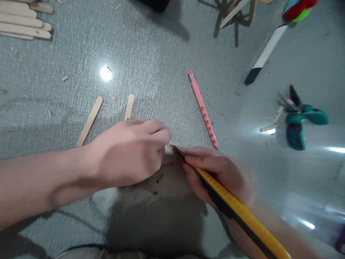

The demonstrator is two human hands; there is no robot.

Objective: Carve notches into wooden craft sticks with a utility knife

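Note:
My left hand (134, 147) is closed around a thin wooden stick (170, 147), of which only a short end shows past the fingertips. In my right hand (221, 172) is a yellow and black utility knife (237, 212), its long handle running back under the palm towards the lower right. The knife's dark blade (178, 152) meets the stick's end just beyond my left fingers; whether it cuts in, I cannot tell. One craft stick (129, 107) pokes out behind my left hand, and another craft stick (90, 121) lies beside the wrist. Under both hands is a pale printed sheet (172, 180).
A pink pencil (203, 108) lies beyond my right hand. Further right are teal-handled pliers (295, 117) with wood scraps and a white marker (269, 46). Several craft sticks (24, 21) are piled at far left. A wooden stick structure (239, 10) stands at the top.

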